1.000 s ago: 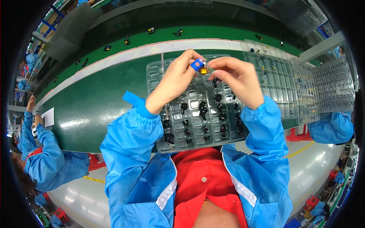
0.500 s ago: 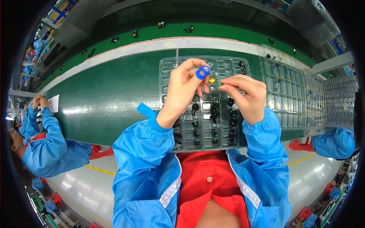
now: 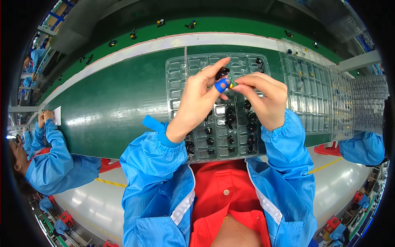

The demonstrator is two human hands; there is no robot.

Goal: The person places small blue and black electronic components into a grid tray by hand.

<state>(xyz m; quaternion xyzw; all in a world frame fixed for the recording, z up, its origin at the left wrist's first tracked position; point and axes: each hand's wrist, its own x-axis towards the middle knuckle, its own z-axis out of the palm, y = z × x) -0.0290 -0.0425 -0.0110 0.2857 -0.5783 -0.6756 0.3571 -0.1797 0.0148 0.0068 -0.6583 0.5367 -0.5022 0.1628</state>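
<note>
My left hand pinches a small black plastic part between fingers and thumb. A blue finger cot covers the thumb. From the right, my right hand grips a tiny green board with a yellow bit on it, held against the black part. How the two pieces meet is partly hidden by the fingertips. Both hands are above a clear plastic tray, whose pockets hold several black parts, mostly in the near rows.
More clear trays lie to the right, beside a tall stack of trays. Beyond the white ledge, a green belt carries several small parts. Co-workers in blue sit at left and right.
My hands have come together, bringing the green board to the black part, which now shows in my left fingers. The view has shifted slightly, and the belt parts appear farther left.
</note>
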